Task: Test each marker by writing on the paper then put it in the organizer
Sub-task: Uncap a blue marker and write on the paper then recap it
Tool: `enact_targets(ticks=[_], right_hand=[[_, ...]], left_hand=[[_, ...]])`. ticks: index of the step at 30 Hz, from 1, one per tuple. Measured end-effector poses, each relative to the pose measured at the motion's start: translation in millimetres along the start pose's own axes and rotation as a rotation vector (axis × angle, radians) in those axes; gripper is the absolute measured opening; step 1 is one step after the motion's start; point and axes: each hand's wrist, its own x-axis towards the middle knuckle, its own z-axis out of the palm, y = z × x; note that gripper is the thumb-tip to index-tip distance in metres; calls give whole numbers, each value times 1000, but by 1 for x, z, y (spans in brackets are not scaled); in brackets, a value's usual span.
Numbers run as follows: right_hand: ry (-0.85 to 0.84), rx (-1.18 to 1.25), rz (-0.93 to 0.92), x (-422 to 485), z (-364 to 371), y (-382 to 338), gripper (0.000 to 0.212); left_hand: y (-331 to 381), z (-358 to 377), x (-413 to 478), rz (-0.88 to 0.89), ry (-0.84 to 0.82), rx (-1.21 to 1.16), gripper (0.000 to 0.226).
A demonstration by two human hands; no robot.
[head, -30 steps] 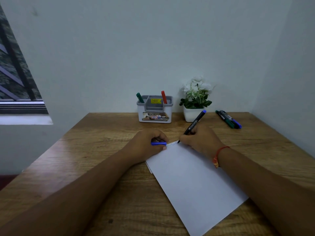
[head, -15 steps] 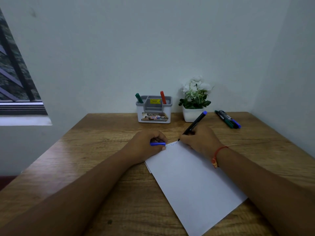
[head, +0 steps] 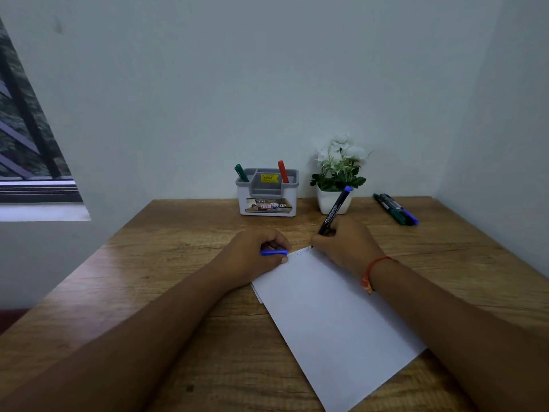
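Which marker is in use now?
The blue-ended black marker held in the right hand, tip on the paper. The green marker and red marker stand in the organizer; loose markers lie right of the plant.

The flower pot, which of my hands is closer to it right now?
Right. The right hand, gripping a marker, sits just in front of the flower pot; the left hand lies farther off toward the left, holding a blue cap.

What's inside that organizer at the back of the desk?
The organizer holds a green marker at its left end, a red marker toward its right; its walls hide their lower halves.
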Motion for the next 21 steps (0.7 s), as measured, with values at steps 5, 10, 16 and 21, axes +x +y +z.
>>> enact_targets(ticks=[5,10,16,21], right_hand=[[14,208,43,0,-7,0,10],[-11,508,-26,-3,-19,-5,12],[-172,749,22,-8,-22,-10,23],[-223,806,-19,-11,-21,-14,24]], left_hand=[[3,-1,0,-16,-9,3,21],[7,-3,-4,-58,121,-85,19],[15,-10,-6,-103,281,-242,19],[20,-15,-8,-146,327,-424,24]])
